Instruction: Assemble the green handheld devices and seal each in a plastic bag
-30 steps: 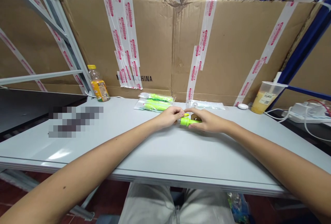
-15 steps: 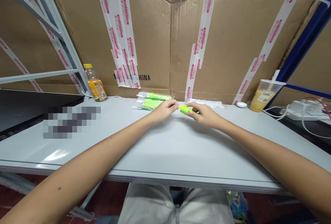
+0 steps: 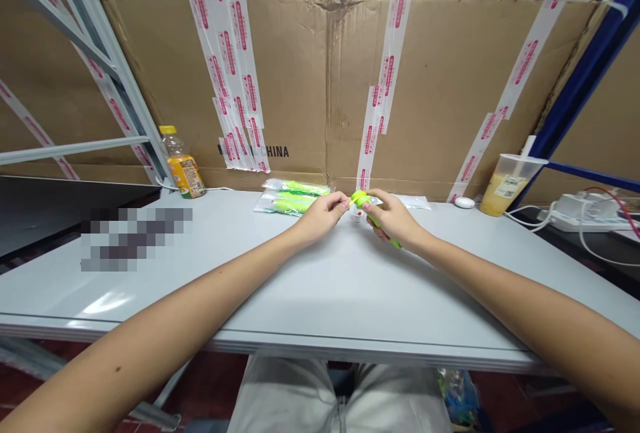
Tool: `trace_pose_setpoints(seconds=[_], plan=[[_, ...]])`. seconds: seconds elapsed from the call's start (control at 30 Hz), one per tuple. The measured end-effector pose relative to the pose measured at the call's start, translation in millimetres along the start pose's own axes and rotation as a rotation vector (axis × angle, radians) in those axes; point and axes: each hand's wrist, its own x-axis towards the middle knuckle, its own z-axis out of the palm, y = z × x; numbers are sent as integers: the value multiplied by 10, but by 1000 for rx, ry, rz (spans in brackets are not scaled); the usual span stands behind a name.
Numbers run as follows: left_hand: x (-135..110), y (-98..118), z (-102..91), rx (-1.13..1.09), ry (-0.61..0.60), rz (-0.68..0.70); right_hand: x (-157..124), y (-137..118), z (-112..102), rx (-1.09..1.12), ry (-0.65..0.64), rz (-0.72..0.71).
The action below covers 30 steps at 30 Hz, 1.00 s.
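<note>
My right hand is wrapped round a bright green pen-like stick, held tilted above the grey table; the stick's tail pokes out below my palm. My left hand pinches at the stick's upper tip with thumb and forefinger. A small white cap-like piece lies on the table right under the two hands. Behind my left hand lie two clear bags of the same green sticks.
A taped cardboard wall closes off the back of the table. A yellow drink bottle stands at the back left, a plastic cup of orange drink and a small white disc at the back right. A power strip with cables lies far right.
Both hands lifted the green stick off the table and tilted it from flat to slanting upward. My left fingers stayed at its tip. The small white piece now shows beneath.
</note>
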Motion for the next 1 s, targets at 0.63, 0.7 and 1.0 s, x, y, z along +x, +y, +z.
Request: trace_pose_setpoints(seconds=[0.63,0.7,1.0], plan=[[-36,184,20,-306,-21,-75,-81,-106,-27,-57,-104,32],[-42,217,9,-307,-35,-96,-97,-127,-56,-156,-185,51],[-20,174,-102,-33,-96,-121,-120,-77,-166,-620,-346,-273]])
